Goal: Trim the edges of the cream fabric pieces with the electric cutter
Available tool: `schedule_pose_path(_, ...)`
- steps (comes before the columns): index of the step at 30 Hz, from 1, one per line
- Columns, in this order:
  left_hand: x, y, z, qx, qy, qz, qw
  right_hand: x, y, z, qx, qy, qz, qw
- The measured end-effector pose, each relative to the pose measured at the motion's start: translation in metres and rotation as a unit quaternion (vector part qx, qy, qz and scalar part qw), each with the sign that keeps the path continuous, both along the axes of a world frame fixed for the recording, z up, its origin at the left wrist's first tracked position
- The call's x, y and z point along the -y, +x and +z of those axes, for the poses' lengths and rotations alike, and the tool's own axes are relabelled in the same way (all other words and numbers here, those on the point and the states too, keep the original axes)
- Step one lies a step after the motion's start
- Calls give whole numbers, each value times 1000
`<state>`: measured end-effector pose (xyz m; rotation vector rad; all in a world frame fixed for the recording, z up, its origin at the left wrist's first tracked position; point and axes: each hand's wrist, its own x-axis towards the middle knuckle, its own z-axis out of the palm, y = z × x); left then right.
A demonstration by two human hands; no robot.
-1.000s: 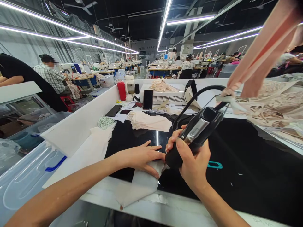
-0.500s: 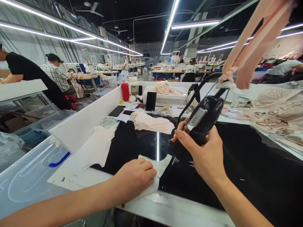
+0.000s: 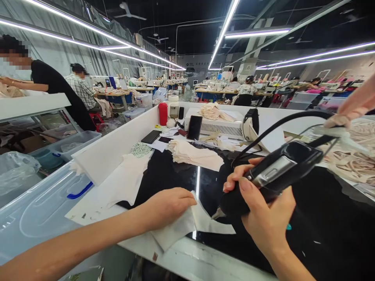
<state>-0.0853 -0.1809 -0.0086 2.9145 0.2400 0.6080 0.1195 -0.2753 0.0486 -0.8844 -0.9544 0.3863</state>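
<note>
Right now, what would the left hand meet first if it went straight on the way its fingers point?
Past the pale cloth at its fingertips, the left hand would probably meet the black tool gripped by the right hand, though depth is unclear.

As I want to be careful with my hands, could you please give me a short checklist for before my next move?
1. Right hand gripping the black tool: ok.
2. Left hand on the pale fabric: ok.
3. Left hand apart from the tool's lower end: ok, a gap shows.
4. Stack of pale pieces away from the tool: ok, it lies farther back on the table.
5. Fabric by the left hand in one flat layer: cannot tell; it may be folded or overlapping.
6. Tool switched off: cannot tell.
</note>
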Motion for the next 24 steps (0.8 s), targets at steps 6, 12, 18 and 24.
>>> schedule_pose_path(6, -7, 22, -7, -8, -4, 48, 999, 9, 4, -5, 4, -3, 4, 1000)
schedule_pose_path(12, -6, 16, -17, -21, 27, 36, 999, 20, 10, -7, 7, -5, -9, 1000)
schedule_pose_path(18, -3, 8, -19, -6, 46, 11, 999, 26, 7, 0, -18, -12, -24, 999)
schedule_pose_path(24, -2, 6, -22, -4, 48, 13, 999, 26, 6, 4, -38, -61, -50, 996)
